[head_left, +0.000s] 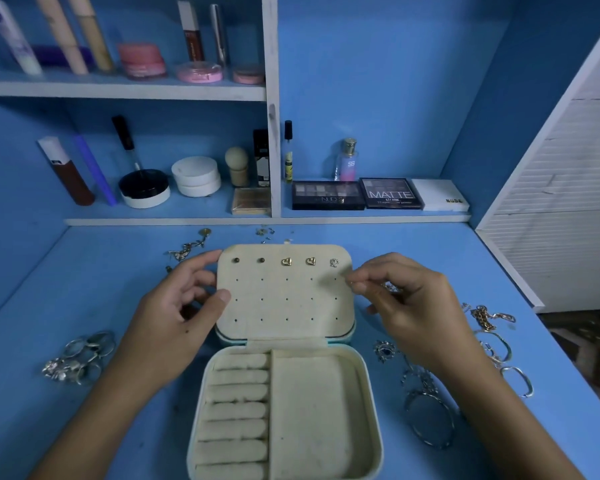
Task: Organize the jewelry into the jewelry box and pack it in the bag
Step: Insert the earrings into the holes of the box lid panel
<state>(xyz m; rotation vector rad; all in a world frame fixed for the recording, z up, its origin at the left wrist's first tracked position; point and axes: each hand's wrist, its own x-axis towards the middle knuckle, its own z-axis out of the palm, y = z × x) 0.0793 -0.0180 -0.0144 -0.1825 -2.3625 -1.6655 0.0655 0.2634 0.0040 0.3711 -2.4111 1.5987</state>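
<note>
- Left hand (174,306) is seen curled round the left edge of the lid panel (284,292) of the jewelry box (284,393), thumb laid on its face, so that the panel is steadied.
- Right hand (406,303) is held at the panel's right edge, with finger and thumb pinched together on something very small, probably an earring or its back; what it is cannot be told.
- Five earrings (286,261) are already seated in the top row of holes; the three rows beneath are unfilled.
- Nothing is seen in the ring rolls (236,410) or in the open compartment (312,410).
- Rings (80,358) are left heaped on the table (413,244) to the left, bracelets and chains (492,327) to the right, and small pieces (187,249) behind the box.
- No bag is in view; the task is judged to be at an early stage, with packing not yet begun.
</note>
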